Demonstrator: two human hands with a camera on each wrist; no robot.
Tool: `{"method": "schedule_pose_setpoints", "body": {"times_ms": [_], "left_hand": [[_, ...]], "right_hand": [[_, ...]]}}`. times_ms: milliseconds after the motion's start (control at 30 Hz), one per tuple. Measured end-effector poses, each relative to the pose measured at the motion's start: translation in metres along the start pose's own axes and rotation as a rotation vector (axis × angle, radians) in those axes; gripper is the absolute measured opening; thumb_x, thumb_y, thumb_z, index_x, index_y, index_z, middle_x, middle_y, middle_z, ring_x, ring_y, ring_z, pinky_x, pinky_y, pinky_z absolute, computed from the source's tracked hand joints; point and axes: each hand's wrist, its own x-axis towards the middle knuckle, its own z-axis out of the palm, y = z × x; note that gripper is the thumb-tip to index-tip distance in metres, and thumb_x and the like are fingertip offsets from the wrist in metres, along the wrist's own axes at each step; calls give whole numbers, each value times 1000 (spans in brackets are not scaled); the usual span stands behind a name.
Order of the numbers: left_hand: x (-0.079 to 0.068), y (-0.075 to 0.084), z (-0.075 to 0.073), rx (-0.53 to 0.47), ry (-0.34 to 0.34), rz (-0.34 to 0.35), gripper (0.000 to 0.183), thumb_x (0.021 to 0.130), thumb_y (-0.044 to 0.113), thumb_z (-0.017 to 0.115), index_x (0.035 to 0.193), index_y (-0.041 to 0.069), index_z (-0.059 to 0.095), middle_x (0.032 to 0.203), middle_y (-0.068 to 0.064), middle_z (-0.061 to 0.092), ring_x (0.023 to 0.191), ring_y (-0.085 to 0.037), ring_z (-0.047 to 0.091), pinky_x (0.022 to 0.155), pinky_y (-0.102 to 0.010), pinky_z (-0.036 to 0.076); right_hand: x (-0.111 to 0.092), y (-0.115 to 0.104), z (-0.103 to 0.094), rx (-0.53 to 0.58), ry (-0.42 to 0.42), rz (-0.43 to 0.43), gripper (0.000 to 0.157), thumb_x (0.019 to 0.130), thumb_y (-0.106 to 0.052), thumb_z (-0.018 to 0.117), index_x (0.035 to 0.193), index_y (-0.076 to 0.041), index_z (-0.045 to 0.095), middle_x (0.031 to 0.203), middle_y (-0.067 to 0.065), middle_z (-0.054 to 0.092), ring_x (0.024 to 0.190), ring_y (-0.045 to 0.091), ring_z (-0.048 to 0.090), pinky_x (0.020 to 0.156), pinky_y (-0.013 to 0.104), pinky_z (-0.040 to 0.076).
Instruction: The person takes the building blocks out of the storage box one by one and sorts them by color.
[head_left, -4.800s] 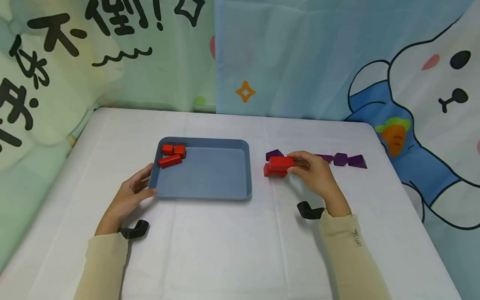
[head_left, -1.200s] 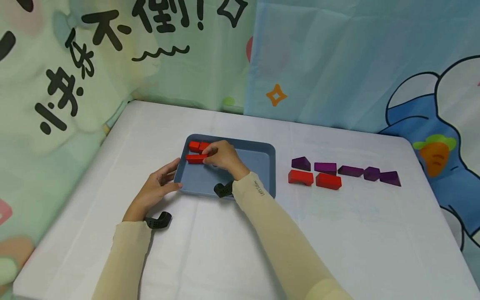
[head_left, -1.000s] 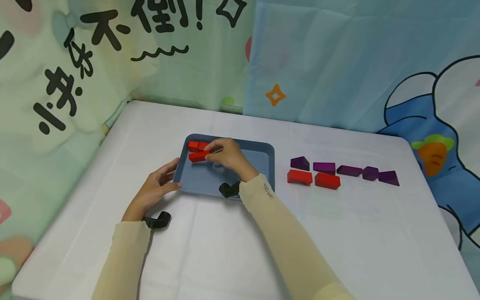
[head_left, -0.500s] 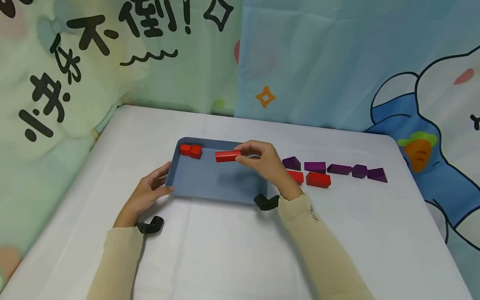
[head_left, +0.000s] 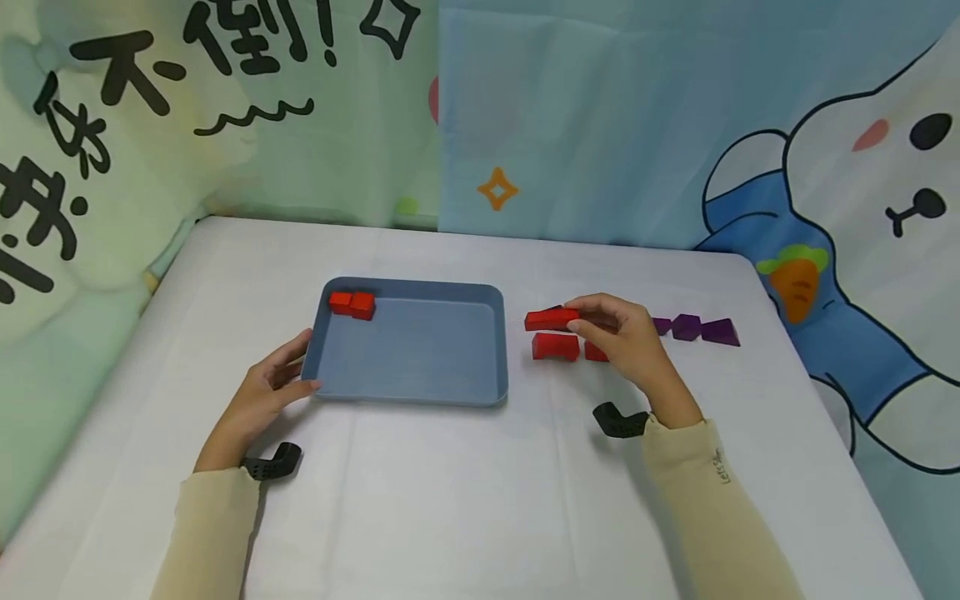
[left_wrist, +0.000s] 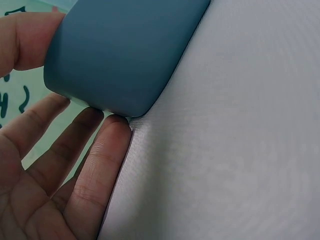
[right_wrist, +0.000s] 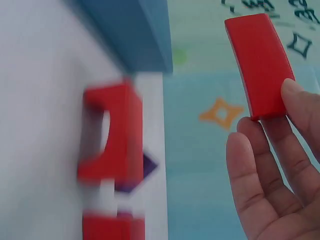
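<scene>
My left hand [head_left: 262, 396] holds the left end of a grey-blue tray [head_left: 412, 398]. In the left wrist view, its thumb lies at the tray's rim and its fingertips touch the outer wall. My right hand [head_left: 626, 342] pinches a long red block [head_left: 551, 320] by one end, raised to the right of the tray. The right wrist view shows this block [right_wrist: 260, 65] between thumb and fingers. Below it on the table stand a red arch block [head_left: 556, 347] and another red block [head_left: 596, 352], partly hidden by the hand. Two small red blocks [head_left: 351, 305] sit together in the tray's far left corner.
Purple blocks [head_left: 686, 327] lie in a row on the white-covered table [head_left: 450, 500], at the right; my right hand hides part of the row. A printed cloth backdrop [head_left: 570, 125] hangs behind the table.
Earlier my right hand set down a red block beside the arch. It then lifted the long red block from the tray and carried it right. My left hand stays at the tray.
</scene>
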Motion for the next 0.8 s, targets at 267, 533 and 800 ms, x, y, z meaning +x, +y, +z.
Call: {"method": "schedule_pose_setpoints", "body": {"times_ms": [267, 533, 800], "left_hand": [[-3, 2, 1, 14, 6, -13, 77, 92, 12, 69, 158, 14, 29, 159, -17, 31, 138, -38, 37, 92, -14, 40], [-5, 6, 3, 37, 12, -24, 78, 92, 12, 68, 159, 14, 27, 159, -19, 30, 137, -39, 38, 93, -16, 40], [-5, 8, 4, 24, 5, -17, 78, 93, 11, 67, 158, 11, 27, 159, -20, 30, 137, -40, 37, 92, -14, 40]], "right_hand": [[-23, 33, -40, -122, 122, 32, 31, 97, -17, 64, 124, -2, 65, 118, 17, 65, 94, -5, 59, 81, 8, 46], [-40, 67, -72, -255, 199, 109, 33, 99, -19, 61, 125, 0, 64, 121, 22, 62, 104, 24, 61, 84, 9, 46], [-48, 96, -87, -294, 183, 277, 35, 101, -22, 57, 130, -1, 60, 128, 24, 59, 108, 37, 57, 72, 7, 42]]}}
